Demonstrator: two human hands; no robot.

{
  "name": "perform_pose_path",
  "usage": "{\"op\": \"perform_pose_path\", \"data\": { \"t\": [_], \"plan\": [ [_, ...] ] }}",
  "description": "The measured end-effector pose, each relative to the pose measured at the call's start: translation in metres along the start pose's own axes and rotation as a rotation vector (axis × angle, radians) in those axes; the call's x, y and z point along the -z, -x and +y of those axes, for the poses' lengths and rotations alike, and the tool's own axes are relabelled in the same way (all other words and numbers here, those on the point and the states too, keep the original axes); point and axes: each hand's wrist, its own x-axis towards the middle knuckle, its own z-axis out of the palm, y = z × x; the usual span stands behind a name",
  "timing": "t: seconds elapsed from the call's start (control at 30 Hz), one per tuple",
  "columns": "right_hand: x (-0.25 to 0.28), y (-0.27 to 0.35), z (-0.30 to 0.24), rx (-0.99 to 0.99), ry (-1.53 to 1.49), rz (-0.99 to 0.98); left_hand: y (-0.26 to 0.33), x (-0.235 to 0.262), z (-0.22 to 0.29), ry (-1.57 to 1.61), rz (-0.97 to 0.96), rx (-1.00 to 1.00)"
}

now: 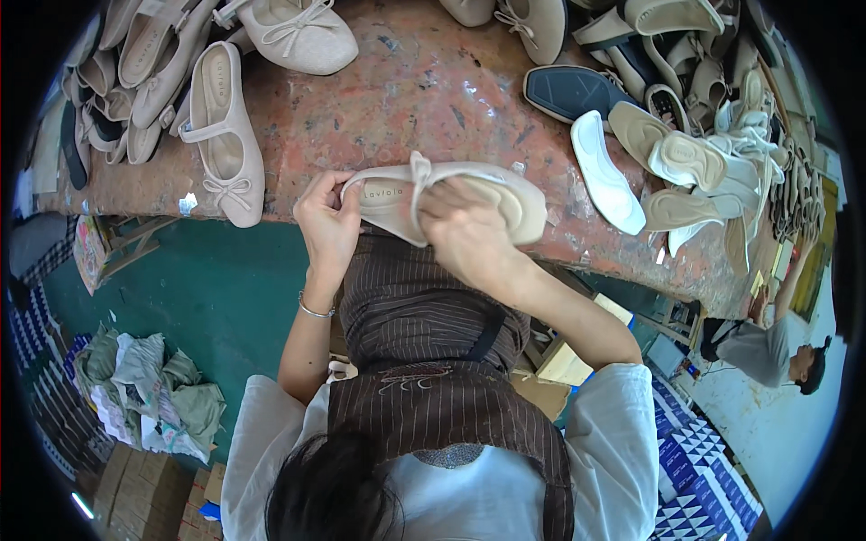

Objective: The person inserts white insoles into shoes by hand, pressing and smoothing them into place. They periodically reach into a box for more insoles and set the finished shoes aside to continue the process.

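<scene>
A beige Mary Jane shoe (532, 207) with a bow on its strap lies sideways at the table's near edge, its toe to the right. My left hand (329, 221) is closed around its heel, thumb at the rim. Over the strap, my right hand (469, 234) reaches into the opening; its fingers are blurred and partly hidden inside. A cream insole (374, 191) shows at the heel, and a paler padded piece (510, 207) lies toward the toe. To the left, a similar beige shoe (236, 185) rests on the tabletop, toe toward me.
The worn reddish table (388, 99) carries a pile of beige shoes (149, 54) at left. At right are a dark sole (573, 90), a white insole (604, 171) and heaped insoles (690, 167). Crumpled fabric (149, 388) lies on the green floor. A co-worker (767, 352) is at far right.
</scene>
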Motion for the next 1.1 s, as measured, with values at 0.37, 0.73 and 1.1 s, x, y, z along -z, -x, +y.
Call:
{"op": "perform_pose_path", "data": {
  "t": [0.37, 0.73, 1.1],
  "plan": [
    [0.023, 0.013, 0.034, -0.712, 0.336, 0.648, 0.075, -0.013, 0.037, -0.410, -0.318, -0.114],
    [-0.018, 0.061, -0.026, -0.423, -0.118, 0.420, 0.116, -0.063, 0.038, -0.728, -0.583, -0.629],
    [-0.035, 0.016, 0.009, -0.414, 0.241, 0.454, 0.112, -0.070, 0.027, -0.748, -0.448, -0.682]
  ]
}}
